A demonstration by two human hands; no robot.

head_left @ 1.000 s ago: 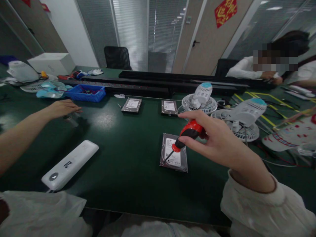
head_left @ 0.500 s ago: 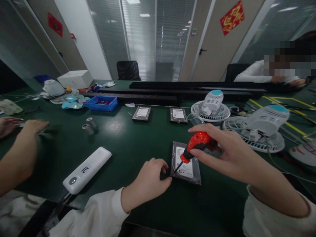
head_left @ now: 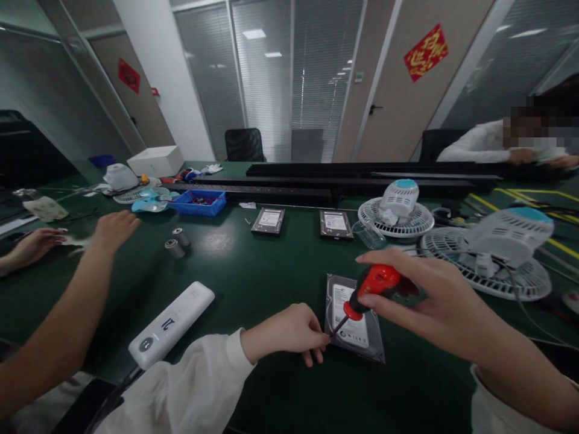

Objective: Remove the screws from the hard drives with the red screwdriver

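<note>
My right hand [head_left: 420,301] grips a red and black screwdriver [head_left: 377,282] by its handle, thumb and fingers around it. The shaft slants down to the lower left corner of a hard drive [head_left: 368,334] with a white label, lying flat on the green table. My left hand [head_left: 292,331] is at that same corner, its thumb and index finger pinched together beside the screwdriver tip. Whatever is between those fingertips is too small to make out. Two more hard drives, one left [head_left: 268,221] and one right [head_left: 335,224], lie farther back.
White fan parts [head_left: 400,211] stand at the right. At the left are a white power bank [head_left: 174,322], two metal cylinders [head_left: 175,248], a blue tray [head_left: 199,204] and another person's hands [head_left: 115,232]. Long black bars [head_left: 289,193] cross the back; a person sits beyond, at right.
The view has shifted, so everything sits lower and farther right. My left hand's fingers have closed at the drive's corner. The neighbouring person's arm has moved inward over the table.
</note>
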